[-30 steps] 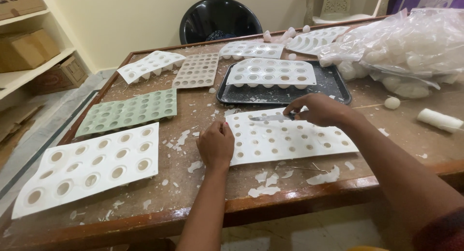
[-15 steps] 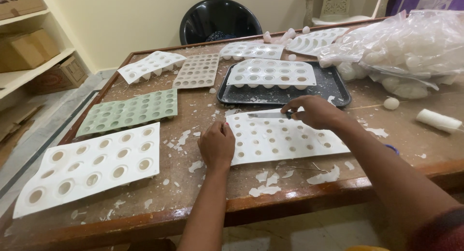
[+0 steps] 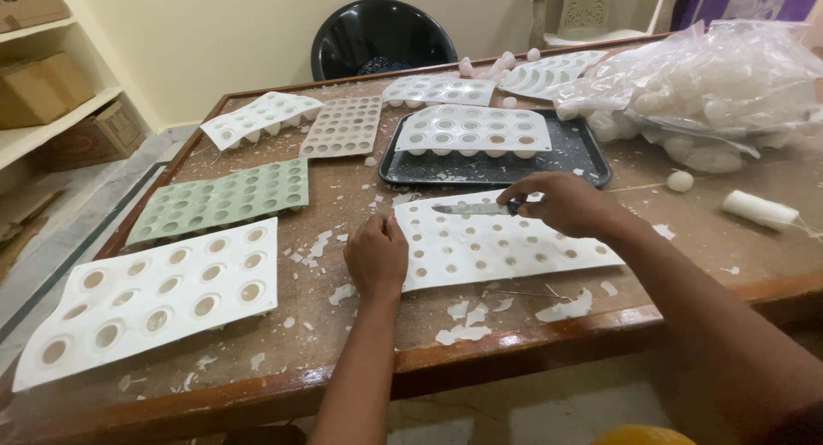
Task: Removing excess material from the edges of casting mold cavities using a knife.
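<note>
At six o'clock on the table (image 3: 686, 239), a white mould (image 3: 506, 243) lies flat, holes up. The left hand (image 3: 375, 256) presses fingers curled on its nine-o'clock edge. The right hand (image 3: 566, 203) pinches a knife (image 3: 470, 209) by the handle, blade flat over the mould's twelve-o'clock side and pointing to nine. The mould looks light, thin and floppy, probably best pinned at an edge or lifted by two sides. Wax flakes (image 3: 467, 316) litter the wood; a black tray (image 3: 591, 158) sits at twelve.
</note>
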